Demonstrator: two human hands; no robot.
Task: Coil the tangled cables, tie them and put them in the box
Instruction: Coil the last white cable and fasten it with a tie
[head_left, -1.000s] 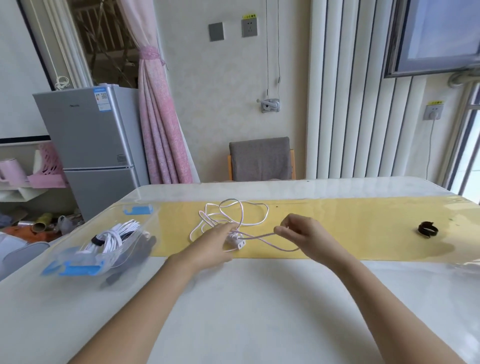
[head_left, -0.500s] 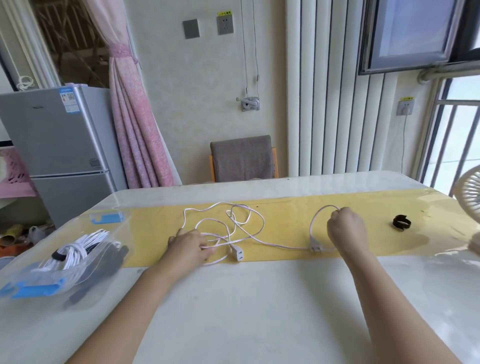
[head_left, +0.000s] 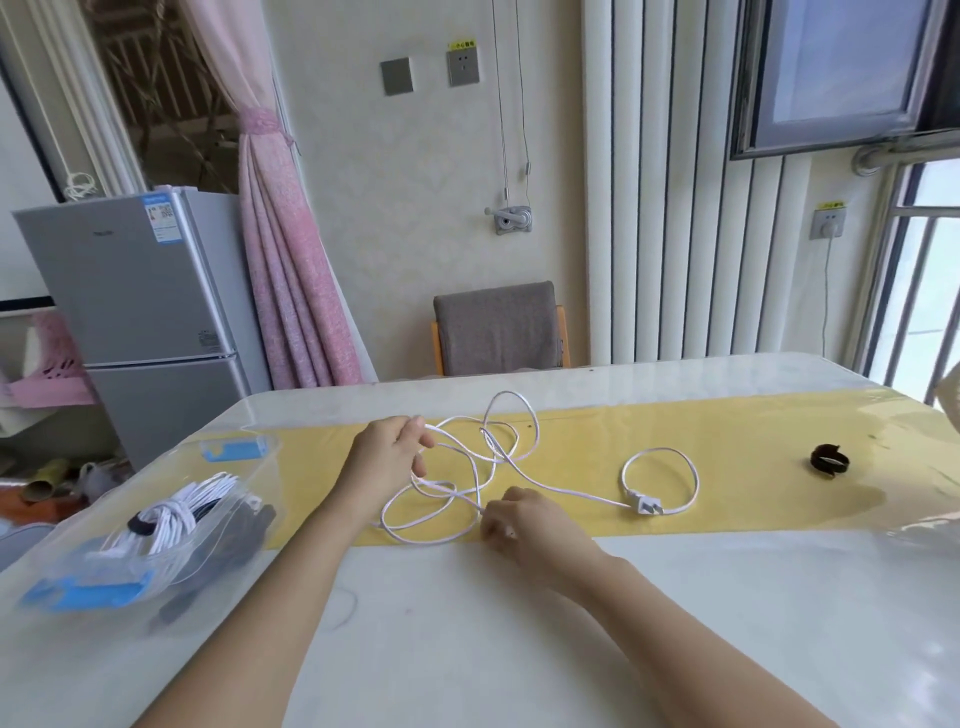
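Head view: white cable (head_left: 645, 505) held between left hand (head_left: 389, 457) and right hand (head_left: 524, 525).

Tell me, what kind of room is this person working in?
Most likely a lived-in home, perhaps a dining room: a small silver fridge stands beside a tied-back pink curtain, and a grey-covered chair sits behind the table.

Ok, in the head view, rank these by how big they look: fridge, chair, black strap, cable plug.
1. fridge
2. chair
3. black strap and plug: near alike, not ranked.
The first two stand farther from the camera, yet look far larger.
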